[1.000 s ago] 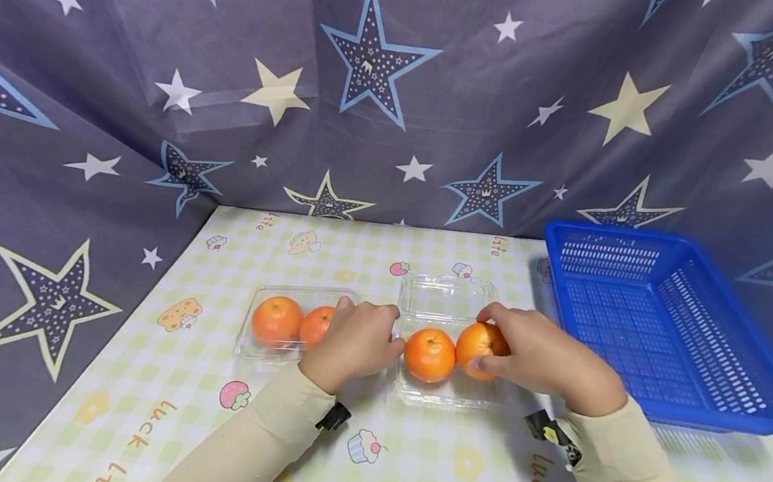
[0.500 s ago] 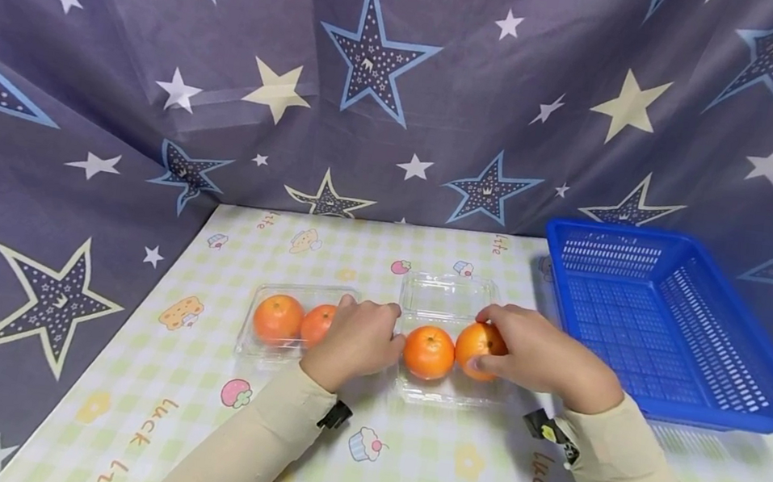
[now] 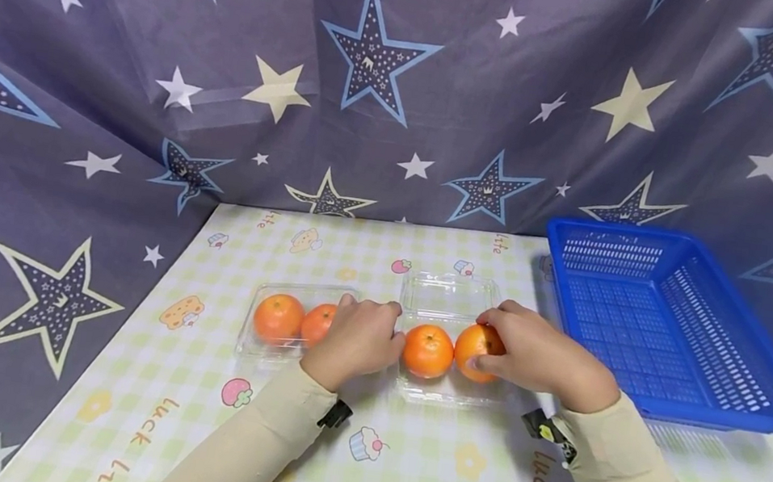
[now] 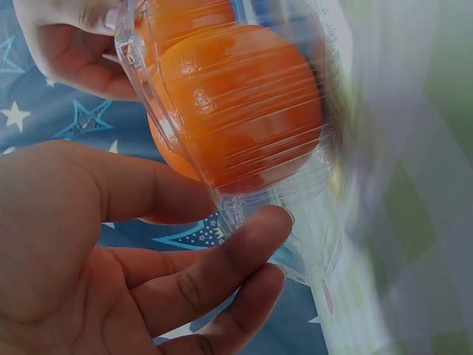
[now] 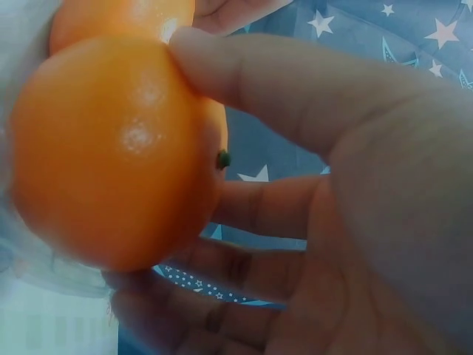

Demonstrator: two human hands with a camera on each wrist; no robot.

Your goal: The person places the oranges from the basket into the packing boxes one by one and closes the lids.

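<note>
Two oranges sit side by side in an open clear plastic clamshell box (image 3: 439, 399) in the middle of the table. My right hand (image 3: 547, 356) grips the right orange (image 5: 111, 155), thumb on the near side and fingers curled round the far side. The left orange (image 3: 427, 351) touches it. With thumb and fingers, my left hand (image 3: 357, 341) pinches the left rim of the box; in the left wrist view its fingertips (image 4: 270, 225) are at the clear plastic edge, beside an orange (image 4: 236, 111) seen through the wall.
Left of my left hand stands a second clear box (image 3: 255, 346) with two oranges (image 3: 278, 319), one partly hidden by that hand. A blue plastic basket (image 3: 722, 417) stands at the right. A star-patterned curtain (image 3: 396, 169) hangs behind the checked tablecloth (image 3: 413, 481).
Almost nothing differs. My right hand and the orange in it shift very slightly; the left hand keeps its place at the box rim.
</note>
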